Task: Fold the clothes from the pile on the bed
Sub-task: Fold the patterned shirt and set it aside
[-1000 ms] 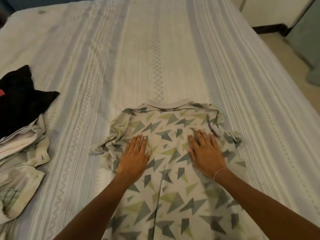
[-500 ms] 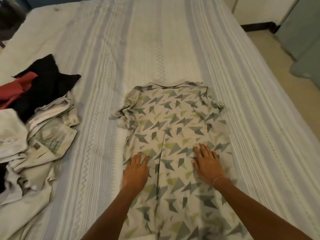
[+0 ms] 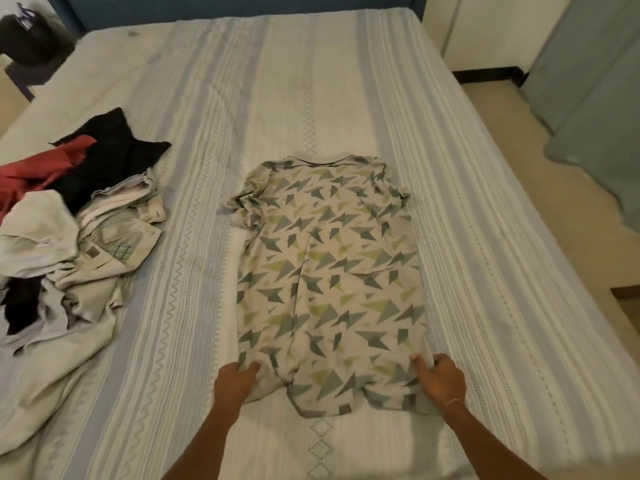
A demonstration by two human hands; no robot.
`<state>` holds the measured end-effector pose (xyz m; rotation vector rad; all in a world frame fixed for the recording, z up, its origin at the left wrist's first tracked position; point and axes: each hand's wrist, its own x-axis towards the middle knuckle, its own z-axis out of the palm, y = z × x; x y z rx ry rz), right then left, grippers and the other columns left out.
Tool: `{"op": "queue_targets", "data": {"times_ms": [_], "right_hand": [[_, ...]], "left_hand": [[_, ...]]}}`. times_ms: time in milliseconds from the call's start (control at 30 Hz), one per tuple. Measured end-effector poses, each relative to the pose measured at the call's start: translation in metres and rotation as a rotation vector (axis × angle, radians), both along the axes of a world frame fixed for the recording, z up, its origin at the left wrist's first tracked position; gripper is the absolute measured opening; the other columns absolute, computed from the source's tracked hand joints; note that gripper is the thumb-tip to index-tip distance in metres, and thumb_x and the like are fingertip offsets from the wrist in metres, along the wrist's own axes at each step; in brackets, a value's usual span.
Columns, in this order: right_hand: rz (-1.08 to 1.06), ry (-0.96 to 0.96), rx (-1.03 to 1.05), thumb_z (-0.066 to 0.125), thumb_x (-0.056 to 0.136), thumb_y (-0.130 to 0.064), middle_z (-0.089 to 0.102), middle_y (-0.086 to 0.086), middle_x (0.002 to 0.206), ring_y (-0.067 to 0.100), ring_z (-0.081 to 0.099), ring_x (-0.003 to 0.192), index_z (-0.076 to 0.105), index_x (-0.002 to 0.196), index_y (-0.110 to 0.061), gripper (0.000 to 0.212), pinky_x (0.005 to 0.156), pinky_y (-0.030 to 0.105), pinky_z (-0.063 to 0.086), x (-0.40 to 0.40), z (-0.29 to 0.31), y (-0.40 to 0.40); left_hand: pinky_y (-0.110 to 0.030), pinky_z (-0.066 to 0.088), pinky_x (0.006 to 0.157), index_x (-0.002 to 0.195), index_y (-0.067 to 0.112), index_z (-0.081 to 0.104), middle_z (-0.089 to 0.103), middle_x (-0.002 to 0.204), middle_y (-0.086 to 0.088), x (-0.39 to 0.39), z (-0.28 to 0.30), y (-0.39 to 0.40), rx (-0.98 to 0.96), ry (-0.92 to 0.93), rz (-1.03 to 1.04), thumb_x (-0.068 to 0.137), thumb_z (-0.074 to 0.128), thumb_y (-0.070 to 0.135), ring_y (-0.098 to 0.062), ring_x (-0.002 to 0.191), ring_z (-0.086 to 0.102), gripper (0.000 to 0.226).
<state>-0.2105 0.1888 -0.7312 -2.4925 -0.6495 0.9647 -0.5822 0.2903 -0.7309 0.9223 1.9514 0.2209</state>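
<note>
1. A patterned shirt with grey and green triangles lies flat on the bed, collar at the far end and hem toward the person, roughly along the bed's middle stripe.
2. The left hand grips the near left corner of the shirt's hem, fingers curled over the fabric edge with the thumb on top.
3. The right hand grips the near right corner of the hem in the same way; a thin bracelet shows at its wrist.
4. Both sleeves are tucked in toward the body of the shirt, the left one bunched and wrinkled near the shoulder.
5. A seam or fold line runs down the shirt's middle to a notch in the hem between the two hands.
6. The pile of clothes sits on the left side of the bed, well apart from the shirt; it holds a black garment, a red garment, and several pale crumpled pieces.
7. The bed carries a striped cover in pale blue and cream.
</note>
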Motion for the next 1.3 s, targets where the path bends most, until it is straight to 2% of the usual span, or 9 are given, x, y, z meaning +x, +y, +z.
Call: {"op": "queue_targets", "data": {"times_ms": [200, 300, 533, 667, 800, 900, 1000, 1133, 1300], "right_hand": [[0.053, 0.256, 0.147, 0.056, 0.103, -0.029, 0.070, 0.001, 0.096, 0.015, 0.064, 0.085, 0.067, 0.102, -0.015, 0.017, 0.068, 0.029, 0.050, 0.010, 0.017, -0.024], [0.059, 0.157, 0.176, 0.051, 0.105, -0.032, 0.068, 0.005, 0.091, 0.019, 0.063, 0.082, 0.063, 0.098, -0.013, 0.024, 0.063, 0.029, 0.047, 0.030, 0.029, -0.028], [0.066, -0.131, 0.135, 0.062, 0.098, -0.038, 0.061, 0.009, 0.068, 0.026, 0.057, 0.066, 0.058, 0.069, -0.004, 0.044, 0.055, 0.031, 0.036, 0.077, 0.046, -0.033], [0.014, 0.145, 0.087, 0.066, 0.095, -0.042, 0.070, 0.013, 0.086, 0.030, 0.065, 0.082, 0.069, 0.087, -0.003, 0.039, 0.070, 0.038, 0.050, 0.077, 0.029, -0.042], [-0.121, 0.454, 0.078, 0.074, 0.089, -0.009, 0.073, 0.020, 0.106, 0.037, 0.068, 0.102, 0.069, 0.104, 0.000, 0.019, 0.092, 0.049, 0.056, 0.080, 0.021, -0.056], [-0.214, 0.330, 0.079, 0.087, 0.075, -0.009, 0.075, 0.020, 0.095, 0.039, 0.071, 0.094, 0.071, 0.096, -0.001, 0.027, 0.089, 0.057, 0.057, 0.084, 0.017, -0.062], [-0.108, 0.063, -0.016, 0.094, 0.066, -0.024, 0.073, 0.013, 0.085, 0.030, 0.068, 0.081, 0.070, 0.085, -0.004, 0.037, 0.082, 0.046, 0.058, 0.076, 0.019, -0.061], [0.142, -0.204, -0.100, 0.087, 0.075, -0.039, 0.064, 0.013, 0.100, 0.032, 0.061, 0.091, 0.057, 0.108, -0.009, 0.054, 0.078, 0.040, 0.049, 0.061, 0.027, -0.042], [0.328, -0.294, 0.020, 0.077, 0.085, -0.034, 0.058, 0.018, 0.119, 0.037, 0.055, 0.109, 0.055, 0.123, -0.009, 0.050, 0.088, 0.046, 0.050, 0.046, 0.038, 0.009]], "left_hand": [[-0.027, 0.047, 0.060, 0.101, 0.003, 0.067, 0.068, 0.089, -0.010, -0.021, 0.026, -0.011, 0.119, -0.095, -0.074, 0.098, 0.064, 0.020, -0.023, 0.079, 0.064, 0.018], [-0.037, 0.048, 0.068, 0.088, 0.000, 0.065, 0.066, 0.083, -0.017, -0.042, 0.032, -0.004, 0.235, 0.029, -0.076, 0.098, 0.064, 0.023, -0.036, 0.081, 0.064, 0.025], [-0.033, 0.036, 0.057, 0.059, 0.009, 0.052, 0.054, 0.057, -0.006, -0.086, 0.033, -0.001, 0.283, 0.163, -0.111, 0.087, 0.077, 0.035, -0.021, 0.056, 0.050, 0.046], [-0.035, 0.045, 0.063, 0.071, 0.001, 0.062, 0.067, 0.069, -0.014, -0.089, 0.015, -0.013, 0.188, 0.151, -0.150, 0.088, 0.076, 0.031, -0.030, 0.066, 0.063, 0.037], [-0.034, 0.045, 0.064, 0.073, 0.004, 0.058, 0.064, 0.072, -0.013, -0.094, 0.000, -0.025, 0.073, 0.155, -0.156, 0.090, 0.071, 0.016, -0.025, 0.066, 0.057, 0.025], [-0.034, 0.043, 0.062, 0.074, 0.004, 0.056, 0.063, 0.074, -0.012, -0.094, 0.000, -0.029, 0.104, 0.215, -0.128, 0.092, 0.068, 0.013, -0.026, 0.067, 0.057, 0.023], [-0.037, 0.049, 0.066, 0.083, 0.008, 0.055, 0.065, 0.081, -0.010, -0.089, 0.008, -0.027, 0.125, 0.291, -0.236, 0.091, 0.069, 0.017, -0.023, 0.071, 0.059, 0.018], [-0.041, 0.051, 0.076, 0.112, 0.010, 0.046, 0.058, 0.107, -0.010, -0.063, 0.025, -0.011, 0.183, 0.571, -0.546, 0.080, 0.077, 0.037, -0.028, 0.099, 0.056, 0.052], [-0.036, 0.045, 0.097, 0.133, 0.014, 0.045, 0.053, 0.130, -0.006, 0.019, 0.059, 0.035, 0.407, 0.528, -0.856, 0.089, 0.066, 0.047, -0.024, 0.115, 0.051, 0.059]]}}
